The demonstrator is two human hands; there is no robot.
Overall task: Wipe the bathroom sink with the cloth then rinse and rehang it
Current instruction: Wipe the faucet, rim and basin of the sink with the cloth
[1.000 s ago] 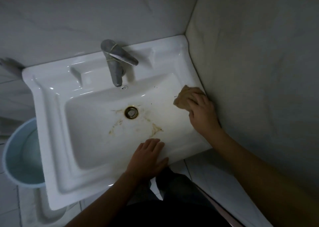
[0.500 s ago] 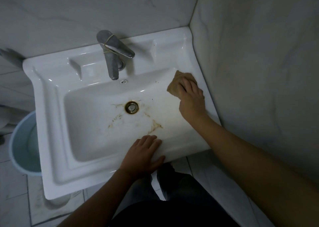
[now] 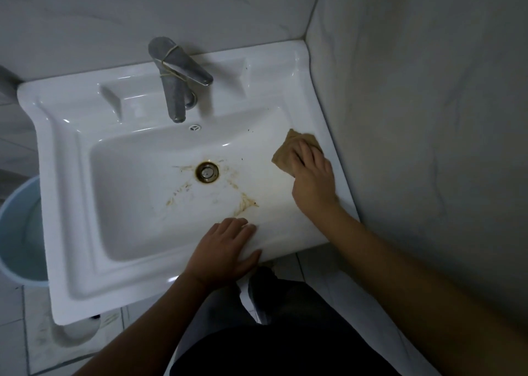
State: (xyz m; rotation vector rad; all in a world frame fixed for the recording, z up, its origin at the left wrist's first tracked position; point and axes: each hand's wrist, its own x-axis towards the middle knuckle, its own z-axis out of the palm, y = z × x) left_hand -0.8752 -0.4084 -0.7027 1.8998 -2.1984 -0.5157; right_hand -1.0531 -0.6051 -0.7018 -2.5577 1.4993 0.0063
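Grey tiled corner, white sink (image 3: 57, 175) against right wall. Tan cloth (image 3: 285, 154) on basin's right inner slope, under right hand (image 3: 313, 178): fingers together, laid flat, pressing. Left hand (image 3: 225, 250) flat on front rim, fingers together, thumb spread.

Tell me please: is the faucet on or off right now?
Off, as far as the view shows: no stream falls from the faucet spout, and no water pools around the drain of the sink.
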